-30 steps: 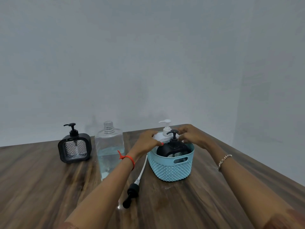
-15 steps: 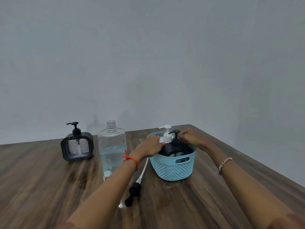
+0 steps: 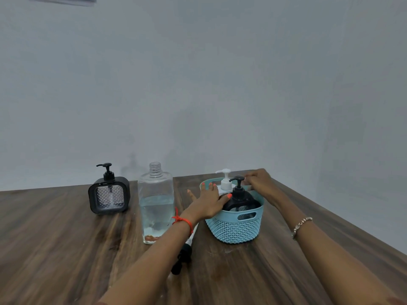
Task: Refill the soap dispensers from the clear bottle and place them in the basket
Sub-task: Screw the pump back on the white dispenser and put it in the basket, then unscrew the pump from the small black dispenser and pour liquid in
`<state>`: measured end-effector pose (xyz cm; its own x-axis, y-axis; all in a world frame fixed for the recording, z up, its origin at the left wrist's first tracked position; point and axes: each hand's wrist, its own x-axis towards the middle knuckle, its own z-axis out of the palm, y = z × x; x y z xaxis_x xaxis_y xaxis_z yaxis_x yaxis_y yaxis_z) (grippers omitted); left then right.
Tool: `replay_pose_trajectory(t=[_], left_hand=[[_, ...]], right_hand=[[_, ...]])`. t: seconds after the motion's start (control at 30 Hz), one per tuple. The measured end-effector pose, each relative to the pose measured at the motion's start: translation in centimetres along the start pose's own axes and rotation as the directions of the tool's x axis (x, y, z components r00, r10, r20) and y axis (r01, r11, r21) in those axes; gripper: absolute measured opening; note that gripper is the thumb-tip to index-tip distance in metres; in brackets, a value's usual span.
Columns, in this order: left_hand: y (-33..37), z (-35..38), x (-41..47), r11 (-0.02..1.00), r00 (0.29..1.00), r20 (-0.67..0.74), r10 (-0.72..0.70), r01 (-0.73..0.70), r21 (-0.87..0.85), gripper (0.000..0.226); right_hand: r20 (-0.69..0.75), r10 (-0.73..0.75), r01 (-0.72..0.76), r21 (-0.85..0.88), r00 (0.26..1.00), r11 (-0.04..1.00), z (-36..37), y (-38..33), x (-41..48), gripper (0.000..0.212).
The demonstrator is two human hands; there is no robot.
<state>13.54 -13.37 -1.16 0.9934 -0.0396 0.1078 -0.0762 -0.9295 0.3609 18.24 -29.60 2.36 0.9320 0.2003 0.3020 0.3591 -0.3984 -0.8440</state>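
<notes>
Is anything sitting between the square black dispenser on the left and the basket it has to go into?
Yes. The clear bottle stands upright on the table between the square dispenser and the basket. The left hand also lies over the basket's left rim.

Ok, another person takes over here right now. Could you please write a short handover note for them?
Left hand: fingers straight and spread, thumb resting on the black dispenser in the basket.
Right hand: at the basket's far side, by that dispenser's pump head; whether it holds anything is unclear.
Done: black dispenser and white dispenser stand in the basket.
Left to do: the square dispenser stands on the table, left of the clear bottle, which is uncapped and about half full.
A loose pump lies on the table by the left forearm.
</notes>
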Motion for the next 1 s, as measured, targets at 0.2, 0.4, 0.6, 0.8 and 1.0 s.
replay_pose_trajectory(t=[0.2,0.4,0.6,0.8,1.0], left_hand=[[-0.3,-2.8,-3.1,0.951,0.942,-0.284,0.181,-0.241,-0.192,0.041],[-0.7,-8.6,-7.3,0.908,0.844,-0.503,0.186,-0.344,-0.240,0.034],[-4.8,-12.6,-12.8,0.826,0.728,-0.682,0.064,-0.422,-0.373,0.019],[-11.7,-12.7,-15.4,0.790,0.681,-0.703,-0.204,-0.310,-0.529,0.013],[-18.3,-10.4,-15.0,0.831,0.720,-0.595,-0.358,-0.045,-0.555,0.011]], right_hand=[[-0.289,-0.241,0.250,-0.007,0.927,0.968,0.6,-3.9,-1.2,0.022],[-0.315,-0.466,0.474,-0.059,0.826,0.879,4.7,-8.9,-3.5,0.018],[-0.313,-0.651,0.679,-0.027,0.692,0.734,10.4,-13.9,-6.7,0.015],[-0.132,-0.712,0.719,-0.001,0.689,0.695,18.1,-15.8,-8.2,0.016],[0.043,-0.507,0.508,0.004,0.861,0.862,25.6,-14.5,-7.9,0.022]])
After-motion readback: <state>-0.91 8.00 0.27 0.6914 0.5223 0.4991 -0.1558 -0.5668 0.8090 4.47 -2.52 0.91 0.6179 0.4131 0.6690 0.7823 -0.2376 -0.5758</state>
